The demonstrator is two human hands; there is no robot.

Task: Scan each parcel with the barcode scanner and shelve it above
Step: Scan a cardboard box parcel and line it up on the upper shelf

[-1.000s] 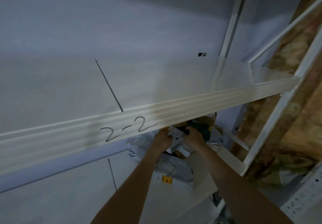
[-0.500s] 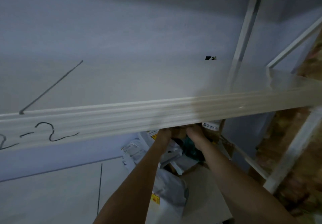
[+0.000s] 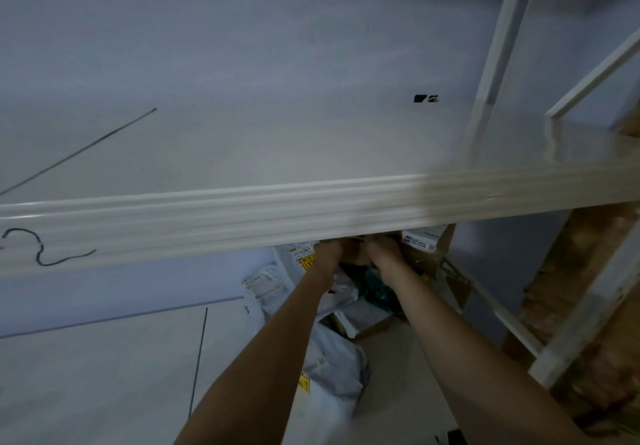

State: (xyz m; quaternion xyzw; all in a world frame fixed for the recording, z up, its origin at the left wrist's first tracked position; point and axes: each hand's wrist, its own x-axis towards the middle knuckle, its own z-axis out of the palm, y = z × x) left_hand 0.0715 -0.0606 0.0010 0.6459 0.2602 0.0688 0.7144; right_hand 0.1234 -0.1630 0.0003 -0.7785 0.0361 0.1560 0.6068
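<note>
White metal shelving fills my view, set against a pale bluish wall (image 3: 242, 46). Across the middle runs the ribbed front lip of the upper shelf (image 3: 311, 209), with a hand-drawn "2" inked on it at the far left and a dark line marked on its bare board. I see a small black scrap (image 3: 425, 98) lying near the back of that board, beside the white upright post (image 3: 498, 46).

That lip is what blocks me. Both arms reach under it, and it cuts off the tips of both hands. My left hand (image 3: 329, 252) and right hand (image 3: 382, 254) sit close together just below the edge, pushed into the heap of parcels (image 3: 332, 368) on the lower shelf (image 3: 86, 375). A brown piece shows between them, yet the fingers are hidden, so I cannot tell whether either hand is grasping anything or lies loose.

The heap itself is grey-white poly mailers with printed labels and yellow stickers, a teal bag (image 3: 375, 288) under my right wrist, and a brown cardboard box (image 3: 424, 250) with a white label just right of my right hand. All of it stands at the right end of the lower shelf, against the wall.

Off right, past the diagonal brace, rough brown boarding (image 3: 588, 306) shows through the frame.
</note>
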